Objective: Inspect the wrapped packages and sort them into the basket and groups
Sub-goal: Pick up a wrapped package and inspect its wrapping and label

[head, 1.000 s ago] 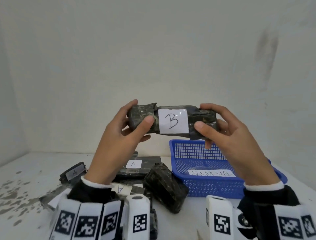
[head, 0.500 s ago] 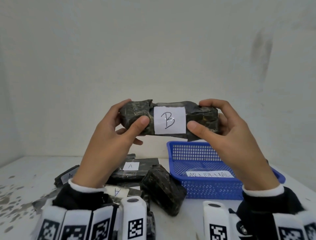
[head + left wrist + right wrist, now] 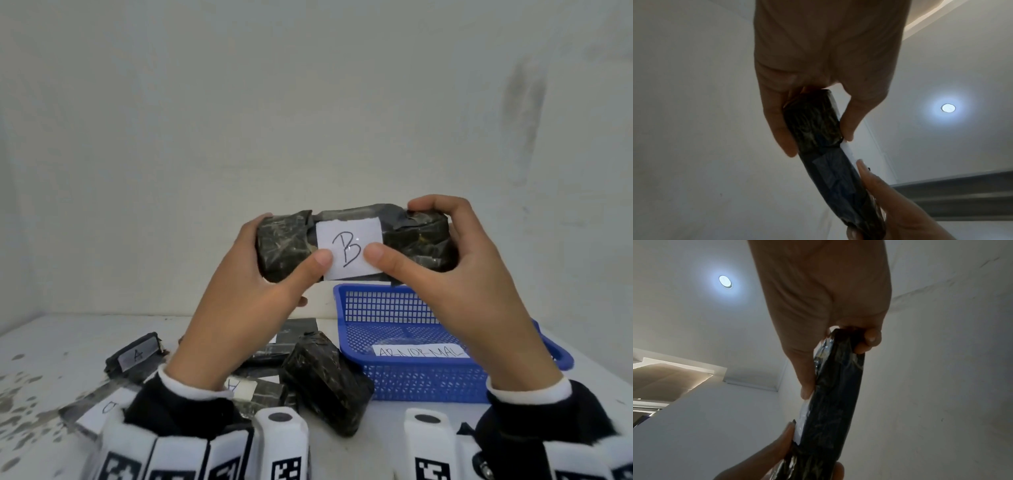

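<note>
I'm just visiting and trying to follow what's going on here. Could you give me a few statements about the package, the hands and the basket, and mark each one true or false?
1. Both hands grip one dark wrapped package: the left hand and the right hand. True.
2. The white label on that package reads A. False: it reads B.
3. The held package lies inside the blue basket. False: it is held up in the air, above the table.
4. The basket carries a handwritten paper label. True.
5. More dark packages lie on the table, one of them marked A. True.
6. The basket is red. False: it is blue.
</note>
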Motion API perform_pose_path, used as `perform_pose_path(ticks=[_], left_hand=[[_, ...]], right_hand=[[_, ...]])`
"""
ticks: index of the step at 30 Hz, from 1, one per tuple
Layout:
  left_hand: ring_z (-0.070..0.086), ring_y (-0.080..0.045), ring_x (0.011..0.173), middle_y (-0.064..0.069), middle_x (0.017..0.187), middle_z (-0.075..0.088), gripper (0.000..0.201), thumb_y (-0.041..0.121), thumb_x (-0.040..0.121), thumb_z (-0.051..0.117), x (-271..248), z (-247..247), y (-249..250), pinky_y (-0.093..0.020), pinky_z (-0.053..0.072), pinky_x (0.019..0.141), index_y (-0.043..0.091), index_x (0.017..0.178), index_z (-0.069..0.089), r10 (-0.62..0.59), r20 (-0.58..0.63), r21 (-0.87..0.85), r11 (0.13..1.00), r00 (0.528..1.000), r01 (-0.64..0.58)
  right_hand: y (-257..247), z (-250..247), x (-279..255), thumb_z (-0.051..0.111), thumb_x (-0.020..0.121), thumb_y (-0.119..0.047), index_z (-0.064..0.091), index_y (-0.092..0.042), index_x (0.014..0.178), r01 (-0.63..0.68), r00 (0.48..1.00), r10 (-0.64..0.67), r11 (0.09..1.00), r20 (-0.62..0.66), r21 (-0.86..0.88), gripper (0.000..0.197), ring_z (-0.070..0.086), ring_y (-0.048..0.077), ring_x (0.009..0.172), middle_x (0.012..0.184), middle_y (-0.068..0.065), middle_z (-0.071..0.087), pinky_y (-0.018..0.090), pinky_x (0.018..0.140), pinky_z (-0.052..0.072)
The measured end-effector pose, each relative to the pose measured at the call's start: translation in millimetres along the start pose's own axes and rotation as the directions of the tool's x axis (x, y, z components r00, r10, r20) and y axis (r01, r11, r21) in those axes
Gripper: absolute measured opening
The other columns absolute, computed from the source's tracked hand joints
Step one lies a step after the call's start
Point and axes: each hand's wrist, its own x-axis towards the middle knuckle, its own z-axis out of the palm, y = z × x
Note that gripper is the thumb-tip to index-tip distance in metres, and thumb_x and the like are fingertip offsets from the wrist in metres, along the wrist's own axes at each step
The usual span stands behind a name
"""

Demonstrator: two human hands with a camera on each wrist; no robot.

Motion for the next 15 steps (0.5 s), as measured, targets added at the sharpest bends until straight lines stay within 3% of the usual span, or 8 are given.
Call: perform_pose_path(ticks=[1,3,6,8,11,15], left_hand=[[0.072,-0.005,0.079,0.014,0.101,0.069,0.069,0.05,0.068,0.076,0.0,1.0,0.5,-0.026,0.06,0.068,0.03,0.129,0.051,-0.007,-0.007,-0.012,1.0,1.0,0.006],[0.073,-0.007,0.078,0.015,0.101,0.07,0.071,0.043,0.069,0.075,-0.3,0.4,0.9,-0.03,0.059,0.075,0.031,0.134,0.048,-0.023,-0.01,-0.039,0.999,1.0,0.022],[0.071,-0.008,0.094,0.019,0.11,0.067,0.09,0.063,0.059,0.077,-2.6,-3.8,3.8,-0.036,0.052,0.093,0.042,0.137,0.04,-0.006,-0.012,-0.028,1.0,1.0,0.006],[0.072,-0.008,0.089,0.017,0.112,0.067,0.089,0.069,0.057,0.075,-4.0,-5.0,6.8,-0.033,0.055,0.083,0.044,0.136,0.041,-0.002,-0.004,-0.048,0.999,1.0,0.001],[0.074,-0.01,0.077,0.013,0.106,0.07,0.083,0.061,0.057,0.069,-4.8,-8.1,8.1,-0.028,0.05,0.061,0.041,0.134,0.044,-0.005,-0.024,-0.018,1.0,1.0,0.004],[0.068,-0.003,0.062,0.011,0.095,0.07,0.072,0.066,0.068,0.073,-5.9,-9.9,9.3,-0.028,0.043,0.062,0.041,0.131,0.048,-0.009,-0.025,0.024,1.0,1.0,0.01]], right_hand=[[-0.2,-1.0,-0.2,0.075,0.051,-0.06,0.051,-0.048,0.106,0.004,1.0,-0.004,1.0,-0.004,-0.004,0.061,0.066,-0.007,0.09,0.097,-0.032,0.065,0.015,0.072,0.058],[-0.7,-2.3,-0.1,0.075,0.053,-0.058,0.052,-0.047,0.105,0.002,1.0,-0.002,1.0,0.002,0.0,0.058,0.068,-0.003,0.089,0.096,-0.021,0.068,0.013,0.072,0.056],[-1.0,-5.1,0.4,0.075,0.057,-0.055,0.055,-0.044,0.103,0.007,1.0,-0.007,1.0,0.0,0.025,0.051,0.073,0.007,0.088,0.096,-0.012,0.071,0.019,0.077,0.058],[-1.6,-7.1,0.9,0.076,0.06,-0.052,0.057,-0.041,0.104,0.019,1.0,-0.019,0.999,-0.007,0.028,0.049,0.073,0.01,0.086,0.097,-0.007,0.072,0.02,0.078,0.059],[-2.8,-9.5,0.9,0.076,0.061,-0.049,0.059,-0.038,0.106,0.021,1.0,-0.021,0.999,0.002,0.051,0.048,0.074,0.01,0.085,0.098,-0.004,0.074,0.02,0.075,0.059],[-3.7,-8.6,1.6,0.072,0.067,-0.046,0.062,-0.032,0.107,0.005,1.0,-0.005,0.995,-0.002,0.097,0.044,0.072,0.005,0.072,0.091,-0.004,0.075,0.013,0.059,0.052]])
